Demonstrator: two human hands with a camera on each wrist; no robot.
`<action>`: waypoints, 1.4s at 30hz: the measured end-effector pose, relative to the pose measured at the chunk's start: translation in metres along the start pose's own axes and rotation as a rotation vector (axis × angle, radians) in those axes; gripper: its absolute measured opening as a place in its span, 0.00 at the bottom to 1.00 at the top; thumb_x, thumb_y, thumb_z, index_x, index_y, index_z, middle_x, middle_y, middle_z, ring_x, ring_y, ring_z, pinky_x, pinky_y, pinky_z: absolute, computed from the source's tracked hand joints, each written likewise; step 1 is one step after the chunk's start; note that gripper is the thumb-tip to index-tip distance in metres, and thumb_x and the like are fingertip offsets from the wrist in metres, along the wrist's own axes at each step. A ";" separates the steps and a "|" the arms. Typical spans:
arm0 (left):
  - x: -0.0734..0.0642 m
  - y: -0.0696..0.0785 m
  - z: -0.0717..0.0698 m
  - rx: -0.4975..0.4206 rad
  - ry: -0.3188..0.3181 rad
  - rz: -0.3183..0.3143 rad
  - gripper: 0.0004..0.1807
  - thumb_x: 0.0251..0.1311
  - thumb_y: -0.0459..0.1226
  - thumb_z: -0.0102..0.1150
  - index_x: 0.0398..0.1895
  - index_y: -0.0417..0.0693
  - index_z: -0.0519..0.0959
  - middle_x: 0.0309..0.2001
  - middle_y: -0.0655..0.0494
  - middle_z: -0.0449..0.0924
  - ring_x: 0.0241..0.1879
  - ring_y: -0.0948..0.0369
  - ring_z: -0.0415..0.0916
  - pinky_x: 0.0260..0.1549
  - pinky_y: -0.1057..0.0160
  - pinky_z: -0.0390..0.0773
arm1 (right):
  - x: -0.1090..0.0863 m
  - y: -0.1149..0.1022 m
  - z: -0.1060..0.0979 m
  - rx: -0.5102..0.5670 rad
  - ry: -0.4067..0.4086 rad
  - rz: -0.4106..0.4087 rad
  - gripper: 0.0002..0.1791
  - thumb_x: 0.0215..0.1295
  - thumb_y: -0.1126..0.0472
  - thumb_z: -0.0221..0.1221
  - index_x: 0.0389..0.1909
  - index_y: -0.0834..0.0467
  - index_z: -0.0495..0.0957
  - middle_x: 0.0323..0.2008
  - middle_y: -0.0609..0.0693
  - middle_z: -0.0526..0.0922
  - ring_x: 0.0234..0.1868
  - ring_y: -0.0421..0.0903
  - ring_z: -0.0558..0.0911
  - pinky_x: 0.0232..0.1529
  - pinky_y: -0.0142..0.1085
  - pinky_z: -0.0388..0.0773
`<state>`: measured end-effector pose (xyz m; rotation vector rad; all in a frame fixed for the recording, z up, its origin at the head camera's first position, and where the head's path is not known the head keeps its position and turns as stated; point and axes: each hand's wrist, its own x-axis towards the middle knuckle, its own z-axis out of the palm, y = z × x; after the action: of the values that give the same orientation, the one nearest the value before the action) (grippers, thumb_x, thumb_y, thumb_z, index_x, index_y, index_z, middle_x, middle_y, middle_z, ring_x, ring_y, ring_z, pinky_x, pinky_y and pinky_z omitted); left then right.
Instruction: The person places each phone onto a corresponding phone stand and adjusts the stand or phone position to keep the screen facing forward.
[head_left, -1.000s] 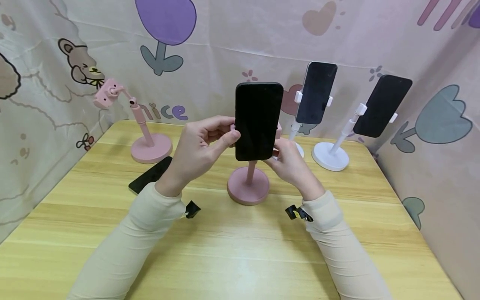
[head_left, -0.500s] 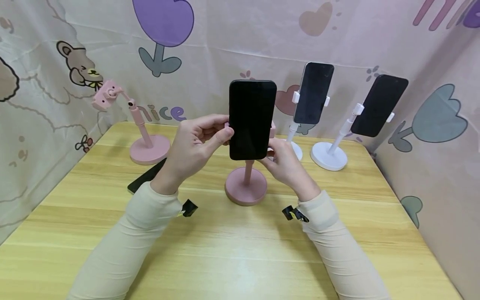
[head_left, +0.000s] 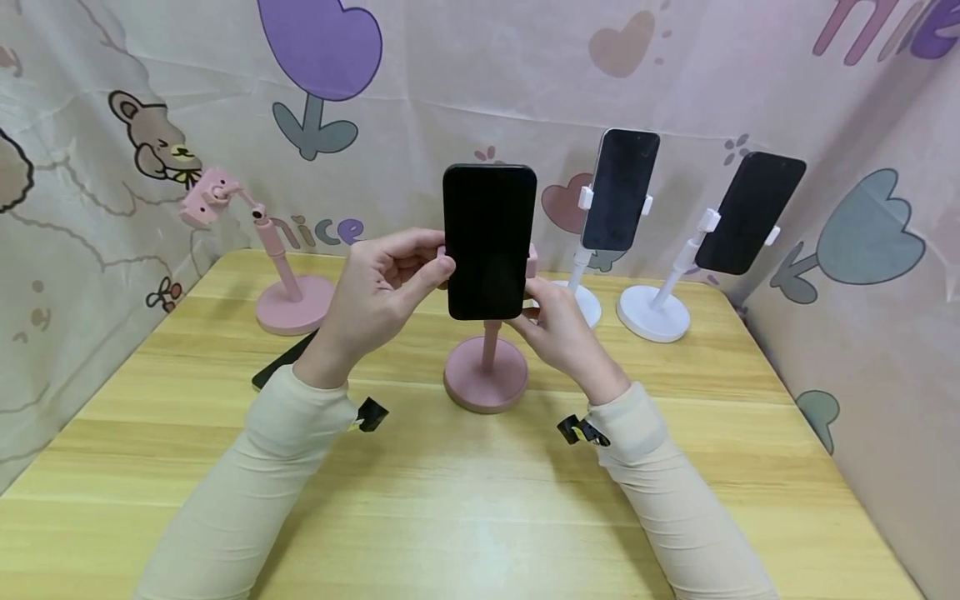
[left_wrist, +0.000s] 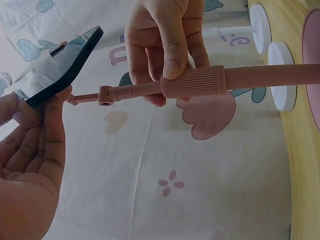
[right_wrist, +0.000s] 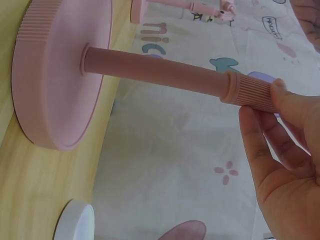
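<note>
A black phone [head_left: 490, 242] stands upright in the clamp of a pink phone stand [head_left: 486, 375] in the middle of the table. At the phone's left edge my left hand [head_left: 378, 292] pinches the pink clamp [left_wrist: 26, 114] between thumb and fingers. My right hand [head_left: 566, 333] holds the stand's pole below the phone. In the right wrist view, its thumb and fingertips pinch the ribbed collar [right_wrist: 254, 92] of that pole. The phone hides most of the clamp in the head view.
Another pink stand [head_left: 294, 304] with a bare clamp is at the back left. A dark phone [head_left: 281, 362] lies before it, partly behind my left wrist. Two white stands [head_left: 654, 312] at the back right hold phones [head_left: 621, 190]. A printed curtain [head_left: 450, 75] hangs behind the table [head_left: 480, 508].
The held phone has shifted slightly left over its base, with my hands still on clamp and pole. The whole head view has also slid a little left.
</note>
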<state>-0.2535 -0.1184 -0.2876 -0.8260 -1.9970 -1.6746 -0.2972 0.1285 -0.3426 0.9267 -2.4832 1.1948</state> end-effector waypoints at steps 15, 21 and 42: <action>0.005 -0.003 -0.012 -0.029 -0.059 -0.006 0.12 0.75 0.28 0.59 0.57 0.33 0.84 0.41 0.61 0.90 0.36 0.59 0.90 0.42 0.62 0.91 | 0.005 0.005 0.002 0.019 0.037 0.015 0.11 0.73 0.71 0.66 0.53 0.66 0.84 0.54 0.62 0.88 0.59 0.59 0.87 0.53 0.50 0.91; 0.008 -0.003 -0.018 -0.005 -0.051 -0.018 0.13 0.75 0.29 0.59 0.57 0.33 0.84 0.43 0.60 0.91 0.38 0.61 0.90 0.42 0.63 0.91 | 0.013 0.012 0.003 0.017 0.051 0.022 0.09 0.73 0.70 0.66 0.51 0.65 0.84 0.53 0.62 0.88 0.57 0.59 0.87 0.54 0.51 0.91; 0.007 -0.011 -0.026 0.088 -0.085 -0.090 0.09 0.72 0.31 0.66 0.50 0.36 0.85 0.41 0.45 0.90 0.37 0.62 0.90 0.40 0.64 0.90 | 0.061 0.034 0.013 0.024 0.056 0.089 0.16 0.78 0.62 0.63 0.62 0.50 0.82 0.53 0.52 0.87 0.55 0.51 0.87 0.58 0.49 0.89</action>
<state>-0.2676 -0.1440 -0.2863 -0.7998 -2.1790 -1.6111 -0.3655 0.1073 -0.3445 0.7843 -2.4949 1.2626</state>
